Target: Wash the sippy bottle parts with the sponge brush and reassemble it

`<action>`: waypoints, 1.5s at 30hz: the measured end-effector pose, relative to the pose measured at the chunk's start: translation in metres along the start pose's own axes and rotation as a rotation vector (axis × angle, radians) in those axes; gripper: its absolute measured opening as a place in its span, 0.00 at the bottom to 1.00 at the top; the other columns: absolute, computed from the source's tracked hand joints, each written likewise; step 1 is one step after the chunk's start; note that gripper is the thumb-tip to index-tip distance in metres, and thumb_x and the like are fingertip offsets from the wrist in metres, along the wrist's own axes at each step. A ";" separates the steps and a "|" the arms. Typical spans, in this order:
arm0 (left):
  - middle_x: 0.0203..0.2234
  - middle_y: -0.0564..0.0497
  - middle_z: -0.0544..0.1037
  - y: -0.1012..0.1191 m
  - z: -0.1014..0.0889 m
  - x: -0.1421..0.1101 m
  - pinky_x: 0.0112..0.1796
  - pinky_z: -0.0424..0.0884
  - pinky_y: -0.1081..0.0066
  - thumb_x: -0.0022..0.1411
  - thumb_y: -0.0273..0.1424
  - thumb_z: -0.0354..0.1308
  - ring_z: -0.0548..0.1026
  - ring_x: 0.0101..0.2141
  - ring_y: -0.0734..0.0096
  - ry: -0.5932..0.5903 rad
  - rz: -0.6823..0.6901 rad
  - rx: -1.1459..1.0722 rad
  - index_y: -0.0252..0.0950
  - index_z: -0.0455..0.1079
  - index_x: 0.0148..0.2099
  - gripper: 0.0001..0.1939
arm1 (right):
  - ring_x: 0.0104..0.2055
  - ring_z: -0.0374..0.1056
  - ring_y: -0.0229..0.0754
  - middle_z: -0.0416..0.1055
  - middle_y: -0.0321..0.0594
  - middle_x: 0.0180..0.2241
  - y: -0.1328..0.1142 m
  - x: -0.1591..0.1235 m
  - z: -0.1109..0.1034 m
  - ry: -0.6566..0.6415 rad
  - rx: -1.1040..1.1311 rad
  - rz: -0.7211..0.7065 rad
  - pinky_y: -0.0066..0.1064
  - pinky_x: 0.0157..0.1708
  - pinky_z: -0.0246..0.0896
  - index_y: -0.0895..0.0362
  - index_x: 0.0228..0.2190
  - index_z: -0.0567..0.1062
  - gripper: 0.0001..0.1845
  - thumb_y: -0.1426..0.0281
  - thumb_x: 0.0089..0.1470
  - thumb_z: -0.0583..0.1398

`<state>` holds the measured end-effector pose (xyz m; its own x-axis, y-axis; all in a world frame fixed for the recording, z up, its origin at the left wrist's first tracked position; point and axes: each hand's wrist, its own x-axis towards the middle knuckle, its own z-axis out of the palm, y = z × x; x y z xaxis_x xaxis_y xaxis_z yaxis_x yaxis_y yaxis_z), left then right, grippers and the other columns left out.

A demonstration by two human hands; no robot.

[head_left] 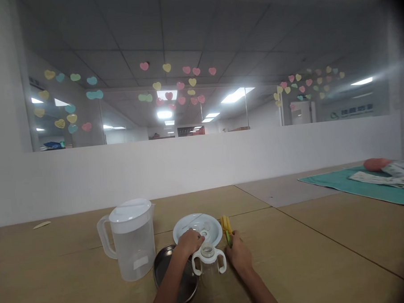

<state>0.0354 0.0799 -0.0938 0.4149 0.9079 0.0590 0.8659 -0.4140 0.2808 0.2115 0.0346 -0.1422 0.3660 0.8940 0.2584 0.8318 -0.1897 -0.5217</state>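
Item 1: clear two-handled bottle, upright and uncapped on the bench, between my two hands. I cannot tell glass from plastic; I judge it light and stiff, slippery if wet, best held by its white side handles or round the body.

Item 2: yellow-headed brush with green grip, just right of the plate. My right hand appears closed on the green grip, thumb against fingers. Probably light, with a yielding head; the grip is the proper hold.

Item 3: pale plate, beyond the bottle, bearing a small white ring-shaped part and clear pieces. My left hand reaches over its near edge, fingers curled beside the ring; I cannot tell whether they have hold of it. Small, stiff pieces, I judge, suited to a rim pinch.

Item 4: round metal pan, beneath my left forearm.

Item 5: lidded translucent pitcher, left of the pan.
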 end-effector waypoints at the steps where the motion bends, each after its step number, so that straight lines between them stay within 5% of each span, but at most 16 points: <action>1: 0.41 0.40 0.76 0.000 0.001 -0.001 0.43 0.64 0.67 0.61 0.37 0.44 0.72 0.43 0.59 0.012 -0.014 -0.014 0.34 0.75 0.40 0.20 | 0.42 0.70 0.45 0.71 0.52 0.42 0.000 0.000 -0.001 -0.002 -0.001 0.001 0.29 0.33 0.54 0.64 0.48 0.60 0.21 0.78 0.49 0.52; 9: 0.37 0.43 0.78 0.002 -0.009 0.000 0.42 0.64 0.69 0.52 0.27 0.53 0.73 0.41 0.64 0.251 -0.045 -0.261 0.35 0.75 0.36 0.11 | 0.42 0.70 0.46 0.72 0.52 0.42 -0.002 -0.001 -0.004 0.030 0.044 0.038 0.30 0.34 0.56 0.63 0.48 0.60 0.22 0.76 0.49 0.51; 14: 0.31 0.47 0.79 0.005 -0.026 0.004 0.37 0.68 0.73 0.52 0.26 0.55 0.75 0.33 0.71 0.407 0.018 -0.549 0.33 0.74 0.36 0.09 | 0.38 0.71 0.47 0.73 0.49 0.37 0.002 0.006 -0.009 0.070 0.179 0.179 0.31 0.30 0.57 0.61 0.49 0.61 0.21 0.69 0.52 0.49; 18: 0.32 0.46 0.79 0.012 -0.040 0.000 0.33 0.70 0.74 0.57 0.32 0.52 0.75 0.31 0.72 0.487 0.066 -0.798 0.31 0.73 0.41 0.14 | 0.36 0.70 0.46 0.73 0.46 0.38 0.002 0.008 -0.015 0.222 0.310 0.257 0.32 0.29 0.57 0.59 0.50 0.60 0.23 0.65 0.53 0.48; 23: 0.30 0.46 0.79 0.021 -0.057 -0.013 0.36 0.70 0.72 0.48 0.31 0.57 0.75 0.31 0.71 0.556 0.112 -1.318 0.30 0.75 0.39 0.15 | 0.41 0.67 0.46 0.69 0.48 0.42 -0.005 0.006 -0.015 0.455 0.395 0.091 0.32 0.37 0.58 0.60 0.49 0.64 0.24 0.63 0.54 0.45; 27: 0.30 0.49 0.79 0.026 -0.066 -0.022 0.36 0.69 0.73 0.46 0.26 0.54 0.74 0.34 0.69 0.601 0.129 -1.212 0.32 0.75 0.34 0.12 | 0.43 0.65 0.47 0.67 0.50 0.43 -0.008 0.003 -0.011 0.497 0.405 -0.120 0.33 0.40 0.58 0.61 0.48 0.66 0.25 0.64 0.55 0.42; 32: 0.19 0.51 0.74 0.037 -0.060 -0.023 0.31 0.69 0.73 0.51 0.29 0.47 0.74 0.27 0.70 0.628 0.186 -1.003 0.33 0.70 0.24 0.11 | 0.43 0.65 0.47 0.69 0.49 0.42 -0.008 -0.002 -0.011 0.453 0.405 -0.194 0.35 0.41 0.59 0.61 0.48 0.66 0.26 0.65 0.53 0.42; 36: 0.26 0.50 0.74 0.045 -0.046 -0.019 0.25 0.69 0.74 0.54 0.32 0.49 0.73 0.21 0.75 0.521 0.173 -1.088 0.33 0.67 0.32 0.09 | 0.44 0.67 0.47 0.71 0.48 0.43 -0.008 -0.004 -0.009 0.346 0.422 -0.284 0.34 0.43 0.60 0.60 0.47 0.68 0.25 0.65 0.54 0.42; 40: 0.40 0.46 0.73 0.044 -0.040 -0.014 0.26 0.70 0.73 0.51 0.27 0.51 0.73 0.22 0.78 0.407 0.241 -1.158 0.35 0.62 0.46 0.17 | 0.41 0.69 0.45 0.73 0.47 0.42 -0.010 -0.006 -0.008 0.328 0.405 -0.342 0.33 0.41 0.62 0.59 0.46 0.69 0.24 0.65 0.53 0.44; 45: 0.36 0.46 0.74 0.038 -0.041 -0.010 0.33 0.70 0.74 0.42 0.19 0.53 0.73 0.29 0.77 0.461 0.284 -1.216 0.32 0.65 0.42 0.20 | 0.40 0.70 0.44 0.74 0.47 0.40 -0.013 -0.009 -0.011 0.334 0.429 -0.361 0.31 0.39 0.62 0.59 0.45 0.70 0.24 0.65 0.54 0.44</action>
<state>0.0524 0.0580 -0.0447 0.1979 0.8390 0.5069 -0.1336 -0.4892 0.8619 0.2021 0.0246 -0.1294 0.2624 0.6837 0.6810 0.7114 0.3398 -0.6152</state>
